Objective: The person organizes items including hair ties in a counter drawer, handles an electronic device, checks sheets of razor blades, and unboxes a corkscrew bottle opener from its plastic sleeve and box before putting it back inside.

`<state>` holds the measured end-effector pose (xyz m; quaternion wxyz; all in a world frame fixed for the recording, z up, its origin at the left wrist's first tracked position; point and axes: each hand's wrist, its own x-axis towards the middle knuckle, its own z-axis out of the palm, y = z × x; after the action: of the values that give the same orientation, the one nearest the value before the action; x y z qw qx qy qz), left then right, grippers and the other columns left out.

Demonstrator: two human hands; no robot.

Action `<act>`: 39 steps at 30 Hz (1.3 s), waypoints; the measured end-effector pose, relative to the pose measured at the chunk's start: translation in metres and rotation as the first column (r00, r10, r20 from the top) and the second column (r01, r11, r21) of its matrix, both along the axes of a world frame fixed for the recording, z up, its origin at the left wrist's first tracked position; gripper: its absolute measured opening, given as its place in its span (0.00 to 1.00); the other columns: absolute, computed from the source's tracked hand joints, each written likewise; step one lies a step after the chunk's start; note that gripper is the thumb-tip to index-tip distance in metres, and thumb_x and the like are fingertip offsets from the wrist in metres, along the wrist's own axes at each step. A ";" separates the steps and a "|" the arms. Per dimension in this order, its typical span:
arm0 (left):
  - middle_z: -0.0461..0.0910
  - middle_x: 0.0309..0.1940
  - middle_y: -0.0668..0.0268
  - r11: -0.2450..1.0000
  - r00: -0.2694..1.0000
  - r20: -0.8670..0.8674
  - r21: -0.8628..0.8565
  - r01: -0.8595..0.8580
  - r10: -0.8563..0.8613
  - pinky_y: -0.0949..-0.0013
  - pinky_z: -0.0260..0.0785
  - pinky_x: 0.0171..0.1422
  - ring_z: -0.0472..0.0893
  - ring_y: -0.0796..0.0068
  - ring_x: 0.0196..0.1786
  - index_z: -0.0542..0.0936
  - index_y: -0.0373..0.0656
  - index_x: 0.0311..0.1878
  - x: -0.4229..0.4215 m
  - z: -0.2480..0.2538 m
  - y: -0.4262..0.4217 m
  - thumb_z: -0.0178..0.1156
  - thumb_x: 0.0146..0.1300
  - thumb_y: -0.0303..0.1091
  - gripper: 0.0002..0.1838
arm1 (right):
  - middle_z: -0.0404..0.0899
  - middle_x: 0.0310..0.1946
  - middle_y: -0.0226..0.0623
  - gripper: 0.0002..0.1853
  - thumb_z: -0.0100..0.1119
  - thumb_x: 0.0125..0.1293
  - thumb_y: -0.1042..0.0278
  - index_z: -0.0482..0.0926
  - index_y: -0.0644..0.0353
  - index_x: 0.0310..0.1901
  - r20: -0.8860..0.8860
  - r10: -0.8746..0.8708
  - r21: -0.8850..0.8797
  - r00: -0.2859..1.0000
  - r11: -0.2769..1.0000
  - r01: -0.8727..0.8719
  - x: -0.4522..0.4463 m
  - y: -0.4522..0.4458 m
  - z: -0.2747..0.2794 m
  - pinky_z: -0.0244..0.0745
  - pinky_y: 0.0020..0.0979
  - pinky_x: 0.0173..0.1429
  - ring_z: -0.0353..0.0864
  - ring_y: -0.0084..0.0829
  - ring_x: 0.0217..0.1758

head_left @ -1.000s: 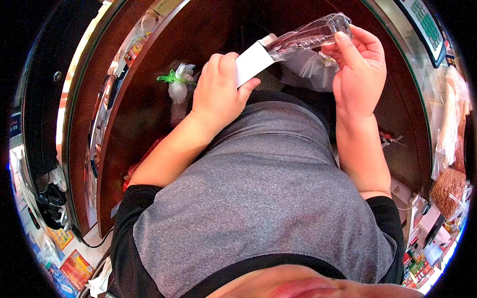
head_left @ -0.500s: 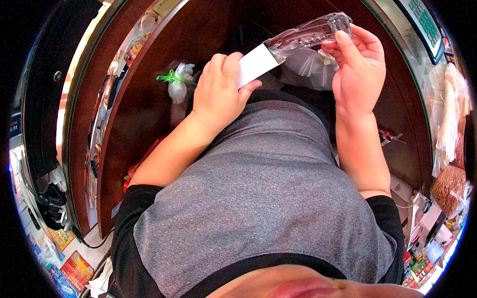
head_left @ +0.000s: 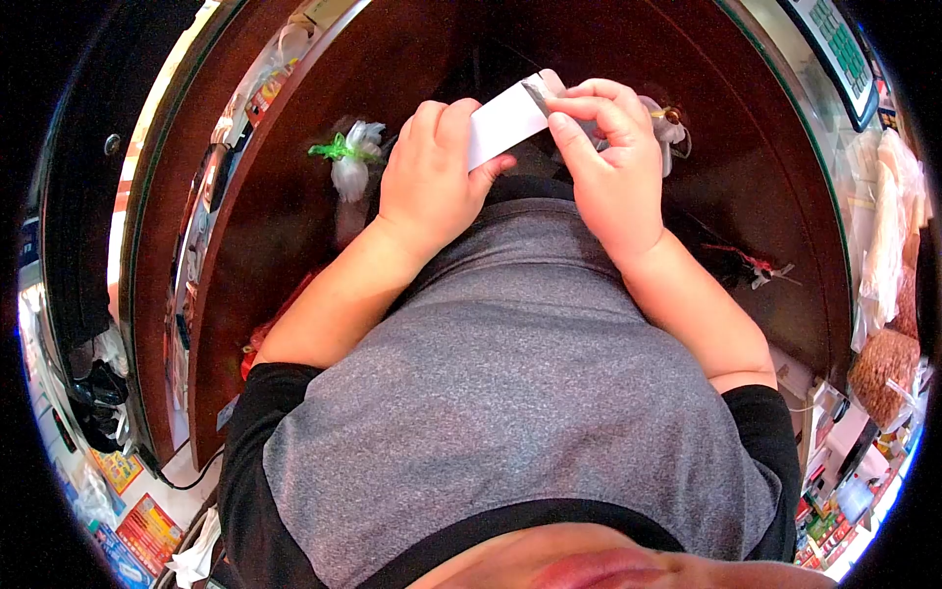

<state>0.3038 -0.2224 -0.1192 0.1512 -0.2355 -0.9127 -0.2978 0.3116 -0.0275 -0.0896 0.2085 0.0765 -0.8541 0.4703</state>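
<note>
A small white box (head_left: 506, 123) is in my left hand (head_left: 432, 169), whose fingers wrap around its lower end. The box tilts up to the right, its mouth toward my right hand (head_left: 610, 162). My right thumb and fingers are closed at that mouth, where a narrow glossy grey edge of clear plastic (head_left: 536, 94) shows. The rest of the plastic piece is out of sight, and my fingertips partly cover the mouth. Both hands are held in front of my grey shirt, above the dark floor space.
A knotted clear bag with a green tie (head_left: 350, 157) is to the left of my left hand. Another plastic bag (head_left: 670, 128) is behind my right hand. Dark brown counter panels (head_left: 265, 216) curve around me. A calculator-like keypad (head_left: 836, 44) sits at the upper right.
My right hand has come left and down to the box mouth. The long clear plastic piece that stuck out of the box no longer shows beyond it. My left hand has barely moved.
</note>
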 end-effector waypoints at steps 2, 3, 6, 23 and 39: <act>0.73 0.48 0.50 1.000 1.000 0.009 0.002 -0.007 0.007 0.51 0.72 0.51 0.76 0.45 0.49 0.70 0.37 0.60 0.001 -0.001 -0.002 0.75 0.52 0.37 0.35 | 0.82 0.49 0.38 0.06 0.70 0.59 0.68 0.87 0.57 0.37 0.014 -0.001 0.019 1.000 1.000 0.001 0.001 -0.001 0.002 0.67 0.40 0.65 0.77 0.40 0.57; 0.73 0.48 0.50 1.000 1.000 0.007 0.004 -0.008 0.008 0.52 0.72 0.51 0.76 0.45 0.49 0.70 0.37 0.60 0.001 -0.001 -0.002 0.75 0.52 0.37 0.34 | 0.82 0.49 0.39 0.06 0.70 0.59 0.68 0.87 0.57 0.37 0.015 0.010 0.000 1.000 1.000 -0.010 0.000 -0.001 -0.001 0.67 0.40 0.65 0.77 0.40 0.57; 0.74 0.46 0.50 1.000 1.000 0.005 0.017 0.003 -0.003 0.52 0.72 0.52 0.77 0.45 0.48 0.70 0.37 0.59 0.003 -0.004 -0.005 0.75 0.52 0.37 0.33 | 0.82 0.50 0.40 0.07 0.70 0.59 0.68 0.87 0.58 0.38 0.059 0.095 -0.102 0.994 0.991 -0.089 0.000 -0.003 -0.007 0.68 0.40 0.66 0.78 0.41 0.58; 0.75 0.46 0.50 0.959 0.982 0.124 0.262 0.105 -0.142 0.53 0.72 0.53 0.77 0.46 0.49 0.70 0.37 0.59 0.002 -0.009 0.004 0.72 0.58 0.41 0.32 | 0.81 0.56 0.40 0.23 0.62 0.71 0.73 0.72 0.66 0.66 0.271 0.455 -0.718 0.849 0.683 -0.137 0.002 -0.009 -0.011 0.74 0.29 0.64 0.79 0.27 0.58; 0.75 0.48 0.50 0.978 0.977 0.180 0.196 0.078 -0.114 0.53 0.72 0.55 0.77 0.45 0.51 0.70 0.38 0.60 0.010 -0.010 0.007 0.73 0.57 0.41 0.33 | 0.83 0.55 0.48 0.20 0.52 0.75 0.69 0.76 0.64 0.65 0.269 0.356 -0.407 0.895 0.884 -0.230 0.008 -0.016 -0.016 0.75 0.31 0.63 0.82 0.32 0.58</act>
<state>0.3142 -0.2154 -0.1293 0.0705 -0.2346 -0.8783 -0.4106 0.3194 -0.0431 -0.1054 -0.0042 0.0852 -0.7525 0.6530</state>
